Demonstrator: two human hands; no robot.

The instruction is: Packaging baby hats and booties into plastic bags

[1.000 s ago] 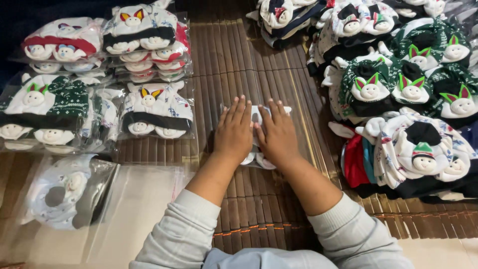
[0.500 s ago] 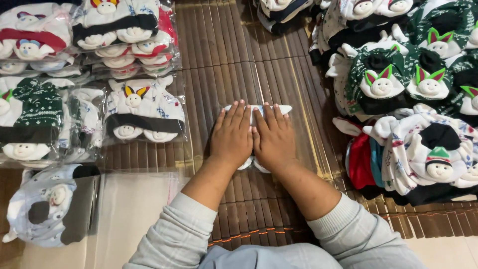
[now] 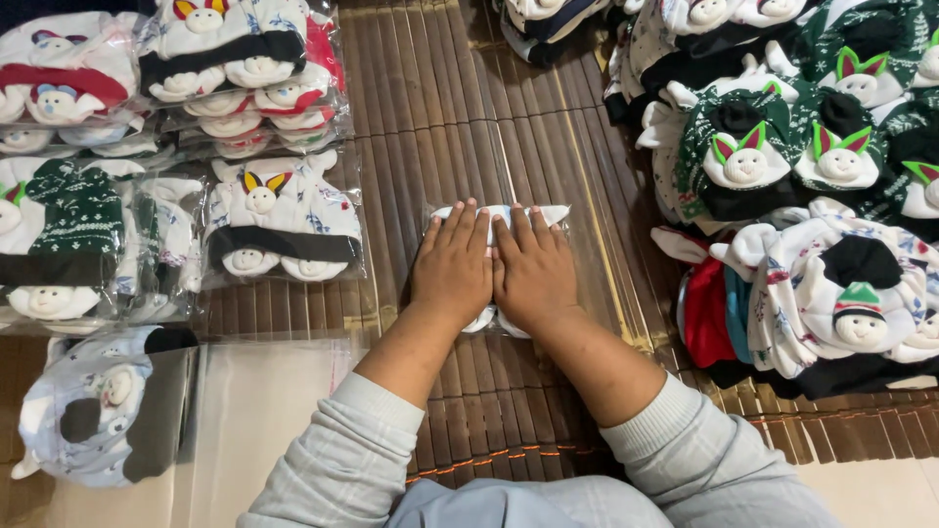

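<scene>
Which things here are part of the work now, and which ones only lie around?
In hand:
left hand and right hand, flat on the bagged hat.

Lying about:
bagged hats
loose hats
empty bags
half-bagged hat
mat

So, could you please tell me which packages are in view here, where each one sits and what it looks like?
Clear bag under hands: mat centre, flat, pale item inside, pressed by left hand and right hand.
Bagged hat: left of the hands, white with black band.
Bagged stack: top left, white, black and red.
Green bagged hat: far left.
Empty clear bags: bottom left, flat.
</scene>
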